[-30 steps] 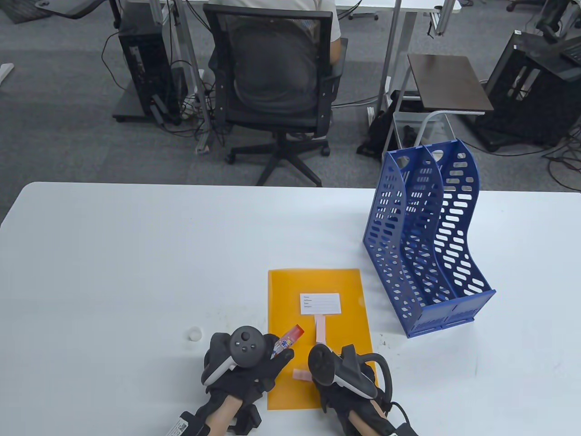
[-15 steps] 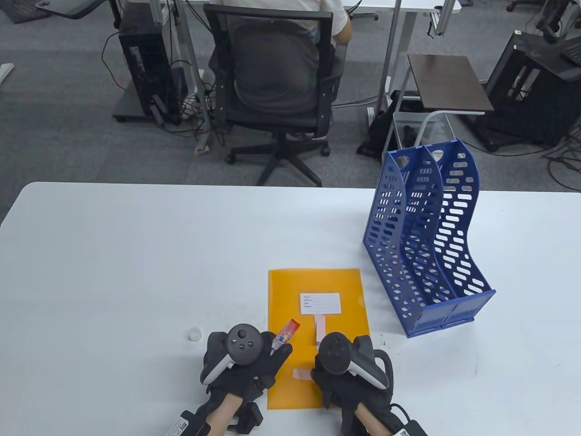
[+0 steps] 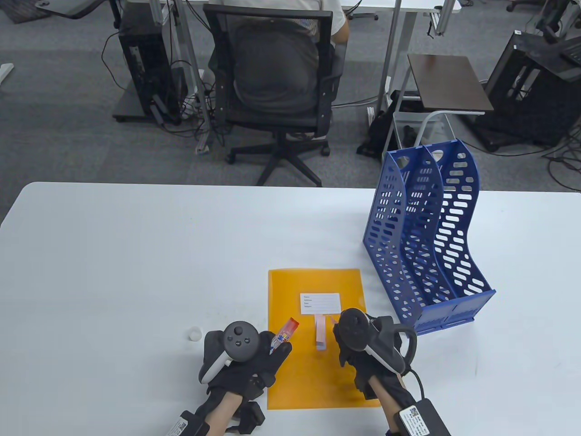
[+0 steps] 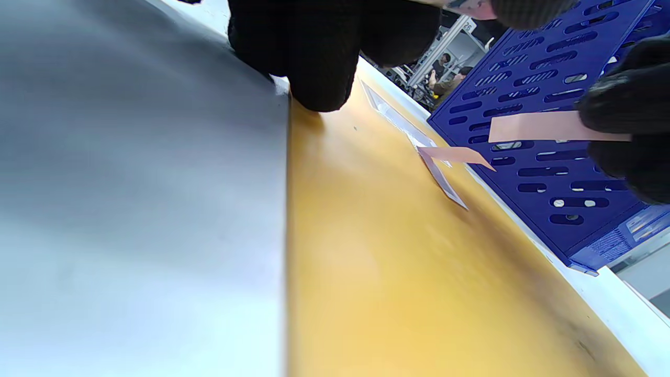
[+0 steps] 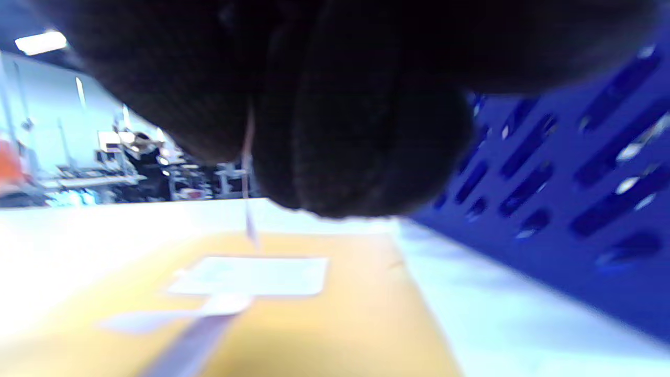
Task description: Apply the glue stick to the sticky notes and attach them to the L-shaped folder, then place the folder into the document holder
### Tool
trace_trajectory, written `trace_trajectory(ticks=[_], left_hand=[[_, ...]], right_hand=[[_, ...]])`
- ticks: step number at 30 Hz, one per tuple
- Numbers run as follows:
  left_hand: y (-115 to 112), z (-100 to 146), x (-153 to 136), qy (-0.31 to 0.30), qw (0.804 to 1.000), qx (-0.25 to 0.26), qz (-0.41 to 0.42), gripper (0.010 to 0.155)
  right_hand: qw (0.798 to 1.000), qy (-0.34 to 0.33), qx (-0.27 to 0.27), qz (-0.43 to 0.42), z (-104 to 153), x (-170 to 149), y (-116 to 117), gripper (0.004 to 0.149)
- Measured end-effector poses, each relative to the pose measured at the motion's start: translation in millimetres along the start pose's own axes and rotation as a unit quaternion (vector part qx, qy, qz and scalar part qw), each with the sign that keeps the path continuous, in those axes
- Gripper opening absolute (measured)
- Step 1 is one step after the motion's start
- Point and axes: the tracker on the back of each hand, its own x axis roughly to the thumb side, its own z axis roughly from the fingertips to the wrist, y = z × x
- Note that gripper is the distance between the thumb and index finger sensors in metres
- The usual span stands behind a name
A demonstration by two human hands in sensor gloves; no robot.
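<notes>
An orange L-shaped folder (image 3: 295, 381) lies flat near the table's front edge, with a white label (image 3: 320, 303) on it. One pink sticky note (image 3: 319, 335) lies on the folder just below the label, its end lifted (image 4: 455, 154). My left hand (image 3: 279, 353) rests at the folder's left edge and grips an uncapped glue stick (image 3: 285, 335) with its red end pointing away. My right hand (image 3: 341, 334) hovers beside the attached note and pinches a second pink sticky note (image 4: 539, 127) above the folder. The blue document holder (image 3: 426, 245) stands upright to the right.
A small white cap (image 3: 194, 334) lies on the table left of my left hand. The document holder has two slots open toward me. Behind the table a person sits on a black office chair (image 3: 272, 72), among desks and cables.
My right hand has picked the loose pink note off the folder's lower part and carried it up and to the right, beside the attached note. My left hand has barely moved.
</notes>
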Motion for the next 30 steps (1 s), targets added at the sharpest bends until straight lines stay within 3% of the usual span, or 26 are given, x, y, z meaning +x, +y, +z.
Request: trace_trajectory(ticks=[5, 7, 13, 20, 30], left_hand=[[-0.1, -0.1, -1.1, 0.0, 1.0, -0.004, 0.006, 0.061], [0.2, -0.3, -1.9, 0.0, 1.0, -0.005, 0.011, 0.062], [0.1, 0.0, -2.2, 0.003, 1.0, -0.007, 0.014, 0.061], [1.1, -1.8, -3.3, 0.005, 1.0, -0.011, 0.023, 0.061], [0.5, -1.2, -3.3, 0.004, 1.0, -0.013, 0.024, 0.062]], right_hand=[[0.991, 0.01, -0.035, 0.126, -18.4, 16.9, 20.1, 0.041], [0.989, 0.003, -0.027, 0.146, -23.0, 24.9, 29.8, 0.041], [0.987, -0.057, 0.007, 0.152, -24.6, 51.4, 58.0, 0.04], [0.986, -0.061, 0.096, 0.122, -19.1, 59.2, 65.2, 0.042], [0.988, -0.064, 0.104, 0.1, -10.8, 52.8, 65.2, 0.04]])
